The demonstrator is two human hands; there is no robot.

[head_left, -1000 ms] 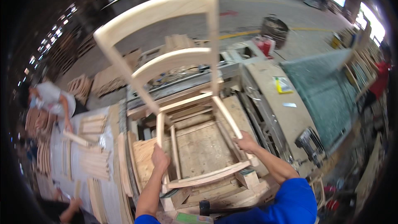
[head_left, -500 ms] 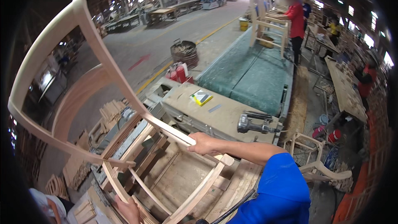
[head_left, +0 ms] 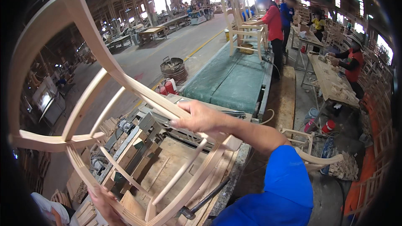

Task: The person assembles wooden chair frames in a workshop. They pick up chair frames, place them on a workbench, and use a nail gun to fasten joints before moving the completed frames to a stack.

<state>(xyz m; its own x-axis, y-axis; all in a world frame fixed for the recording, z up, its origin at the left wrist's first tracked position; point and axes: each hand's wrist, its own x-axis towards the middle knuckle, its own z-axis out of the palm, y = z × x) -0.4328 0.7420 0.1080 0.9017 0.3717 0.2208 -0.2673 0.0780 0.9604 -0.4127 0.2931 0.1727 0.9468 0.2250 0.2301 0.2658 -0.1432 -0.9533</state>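
I hold an unfinished pale wooden chair frame (head_left: 90, 54) up in the air, tilted across the left of the view. My right hand (head_left: 200, 116) grips one of its upper rails near the middle. My left hand (head_left: 104, 204) grips a lower curved rail at the bottom left, only partly visible. Below the frame lies a wooden workbench (head_left: 176, 165) with a clamping jig.
A long green padded table (head_left: 234, 75) stretches ahead. At its far end a person in a red top (head_left: 273, 25) stands by another chair frame (head_left: 245, 27). Other workers stand at benches (head_left: 331, 79) on the right. A chair frame (head_left: 312, 150) sits on the floor at right. A bin (head_left: 173, 68) stands ahead.
I have swung the chair frame up and leftward while my head turned to the right. The frame now fills the left of the view, and both hands still grip it.
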